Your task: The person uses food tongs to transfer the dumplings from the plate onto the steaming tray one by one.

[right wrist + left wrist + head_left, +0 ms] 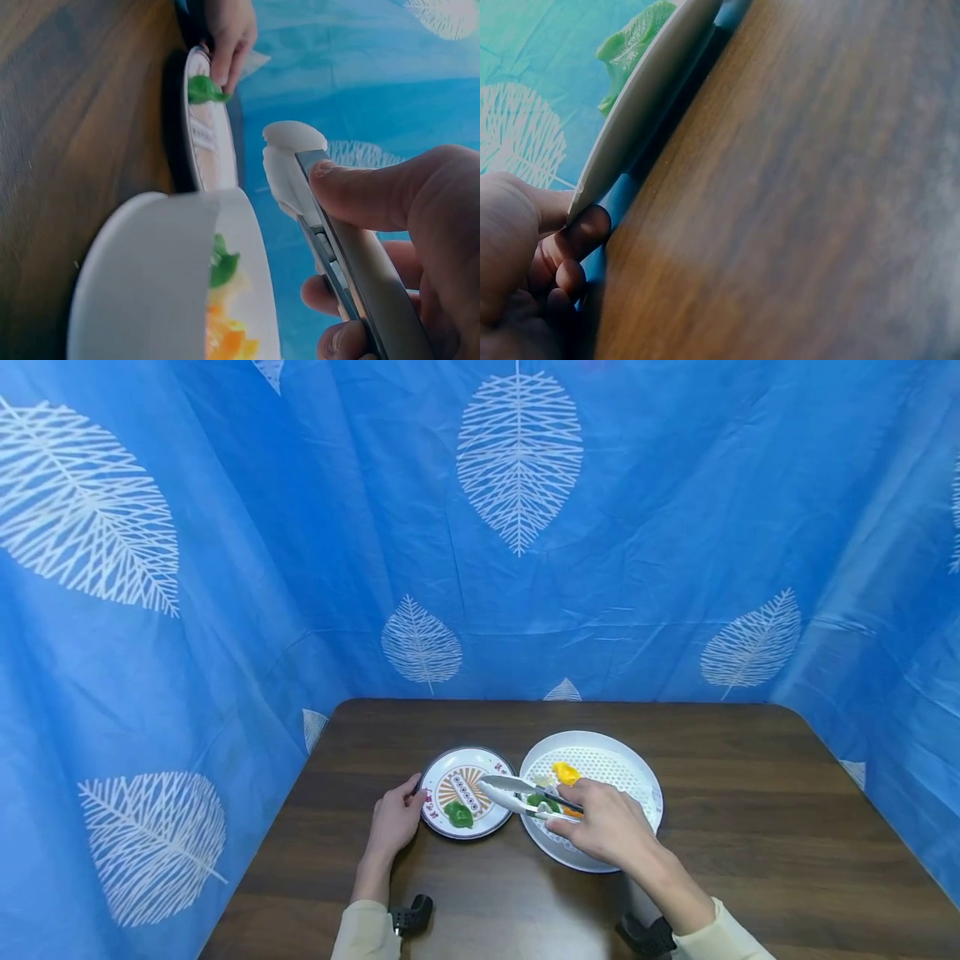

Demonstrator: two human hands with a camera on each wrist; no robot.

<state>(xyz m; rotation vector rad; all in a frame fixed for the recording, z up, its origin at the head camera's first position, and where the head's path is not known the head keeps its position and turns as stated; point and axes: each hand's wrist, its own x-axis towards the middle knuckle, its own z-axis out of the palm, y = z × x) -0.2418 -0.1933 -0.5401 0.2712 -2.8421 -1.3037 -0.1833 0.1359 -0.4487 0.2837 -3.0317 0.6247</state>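
At the left rim of a small patterned plate, my left hand pinches the edge between thumb and fingers, as the left wrist view shows. A crumpled green piece, like a leaf or pepper, lies on this plate. My right hand grips metal tongs with white, scoop-shaped ends. The tongs' ends reach over the plate's right side; whether anything is between them cannot be told. Below the right hand stands a larger white dish with a dotted base, holding yellow, orange and green pieces.
Both dishes stand side by side on a dark wooden table. A blue curtain with white leaf prints hangs behind the table and along its sides. Black wrist devices are worn at both cuffs.
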